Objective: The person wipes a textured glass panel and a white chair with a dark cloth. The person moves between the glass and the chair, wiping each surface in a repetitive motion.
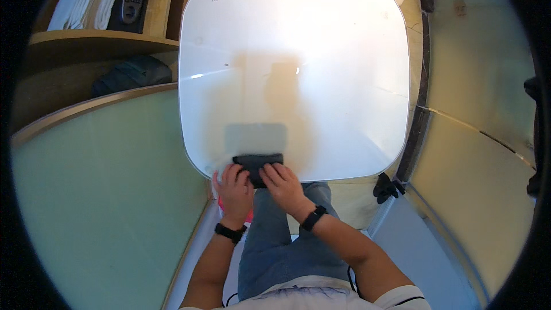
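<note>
A folded black cloth (258, 162) lies at the near edge of a glossy white table (344, 129) with rounded corners. Its lower part reaches down to the table's rim between my hands. My left hand (235, 190) grips the left side of the cloth with bent fingers. On the right side, the fingers of my right hand (284, 187) are curled over the cloth, and its thumb is hidden. Both wrists wear black bands.
Left of the table stand wooden shelves (103, 38) with folded white cloths (84, 4), a dark telephone handset (133, 1) and a dark bag (133, 75). A green panel (107, 189) lies below them. Dark crumpled fabric (384, 188) is near the right wall (473, 146).
</note>
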The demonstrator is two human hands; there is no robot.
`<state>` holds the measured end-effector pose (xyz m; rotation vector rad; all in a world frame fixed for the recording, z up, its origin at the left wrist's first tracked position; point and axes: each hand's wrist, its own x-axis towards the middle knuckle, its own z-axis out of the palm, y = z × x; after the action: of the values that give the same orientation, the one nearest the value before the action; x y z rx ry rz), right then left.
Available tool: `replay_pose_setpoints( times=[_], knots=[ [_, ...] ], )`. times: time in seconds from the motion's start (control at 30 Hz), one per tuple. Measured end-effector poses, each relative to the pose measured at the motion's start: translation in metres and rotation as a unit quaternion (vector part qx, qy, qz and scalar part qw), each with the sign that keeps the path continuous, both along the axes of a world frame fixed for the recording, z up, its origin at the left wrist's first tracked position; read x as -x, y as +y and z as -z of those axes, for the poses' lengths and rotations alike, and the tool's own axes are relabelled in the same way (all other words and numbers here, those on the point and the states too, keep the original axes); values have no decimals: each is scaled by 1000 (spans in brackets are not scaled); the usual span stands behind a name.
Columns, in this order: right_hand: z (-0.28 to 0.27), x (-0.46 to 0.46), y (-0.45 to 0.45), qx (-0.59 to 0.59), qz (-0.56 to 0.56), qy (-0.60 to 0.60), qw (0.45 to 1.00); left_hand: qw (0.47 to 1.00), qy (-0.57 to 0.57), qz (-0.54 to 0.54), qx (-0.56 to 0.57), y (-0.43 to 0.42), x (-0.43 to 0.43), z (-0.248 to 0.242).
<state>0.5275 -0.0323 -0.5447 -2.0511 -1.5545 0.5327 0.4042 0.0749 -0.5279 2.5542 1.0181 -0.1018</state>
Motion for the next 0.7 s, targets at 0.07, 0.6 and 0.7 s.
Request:
replay_pose_setpoints(
  times=[0.07,0.6,0.7],
  knots=[
    [1,6,10,-20,16,27,999,999,-14,40,-29,15,12,-3],
    [-3,-146,-139,25,226,-53,972,956,-208,193,67,-100,-180,21],
    [0,-152,-143,19,318,-39,947,954,-208,203,79,-107,-202,24]
  ],
)
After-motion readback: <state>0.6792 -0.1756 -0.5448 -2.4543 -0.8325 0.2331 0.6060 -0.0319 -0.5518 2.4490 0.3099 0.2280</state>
